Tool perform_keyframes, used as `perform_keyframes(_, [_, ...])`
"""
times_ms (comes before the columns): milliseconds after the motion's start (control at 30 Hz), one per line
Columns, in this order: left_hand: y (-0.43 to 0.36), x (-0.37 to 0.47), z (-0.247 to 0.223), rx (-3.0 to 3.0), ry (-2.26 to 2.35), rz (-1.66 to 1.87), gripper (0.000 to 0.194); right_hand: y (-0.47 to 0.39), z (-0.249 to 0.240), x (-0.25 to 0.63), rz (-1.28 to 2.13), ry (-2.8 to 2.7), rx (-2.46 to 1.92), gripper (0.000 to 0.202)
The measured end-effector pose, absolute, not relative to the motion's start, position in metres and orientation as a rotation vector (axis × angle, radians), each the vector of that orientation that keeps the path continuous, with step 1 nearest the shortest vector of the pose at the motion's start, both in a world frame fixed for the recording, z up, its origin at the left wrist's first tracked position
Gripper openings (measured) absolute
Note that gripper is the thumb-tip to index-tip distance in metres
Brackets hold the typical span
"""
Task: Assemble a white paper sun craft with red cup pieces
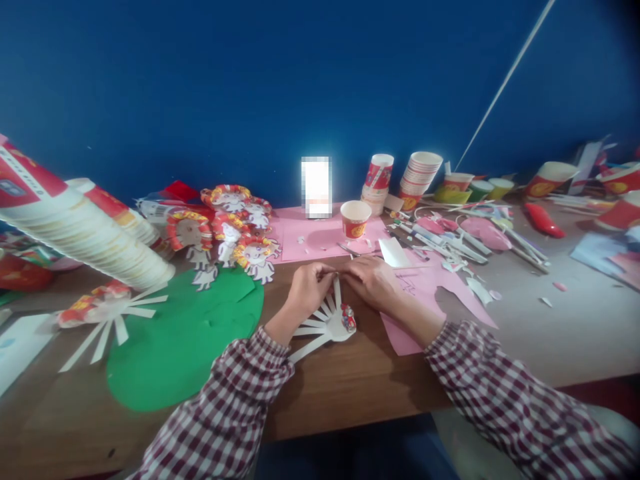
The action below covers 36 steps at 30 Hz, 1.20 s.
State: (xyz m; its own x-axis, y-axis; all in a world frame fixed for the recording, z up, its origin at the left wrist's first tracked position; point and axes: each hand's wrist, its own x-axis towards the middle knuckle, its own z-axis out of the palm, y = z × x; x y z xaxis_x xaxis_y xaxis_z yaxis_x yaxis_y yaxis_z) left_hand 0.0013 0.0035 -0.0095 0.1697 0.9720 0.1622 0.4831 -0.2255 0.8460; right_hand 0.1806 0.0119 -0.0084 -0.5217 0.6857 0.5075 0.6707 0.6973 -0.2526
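A cut paper cup (336, 327) lies on the wooden table between my forearms, its white strips fanned out and some red curled ones at its right side. My left hand (311, 288) pinches the tip of one upright strip. Close beside it, my right hand (371, 281) has its fingers closed at the same strip's end. The fingertips of both hands nearly touch. Beyond my hands a single red and white cup (355, 220) stands upright on pink paper (305, 233).
Green paper (185, 340) and another cut cup (113, 307) lie left, near leaning stacked cups (110, 233). Several curled-rim paper figures (227, 233) sit behind. To the right are cup stacks (420, 177), pink paper scraps (407, 337), markers and a red object (544, 220).
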Motion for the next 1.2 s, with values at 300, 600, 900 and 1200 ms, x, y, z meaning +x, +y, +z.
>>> perform_keyframes(300, [0.002,0.003,-0.006,1.844,1.432,0.949,0.018,0.011,-0.007,0.179,0.061,-2.291,-1.014,0.016])
perform_keyframes(600, [0.004,0.002,-0.007,1.769,1.383,0.906,0.02,0.013,-0.013,0.18,-0.086,-2.361,-1.065,0.019])
perform_keyframes(900, [0.008,-0.001,-0.017,1.777,1.334,0.935,0.022,0.013,-0.009,0.179,-0.094,-2.376,-1.085,0.021])
perform_keyframes(1200, [0.007,-0.001,-0.013,1.69,1.316,0.846,0.027,0.011,-0.009,0.178,-0.102,-2.367,-1.069,0.022])
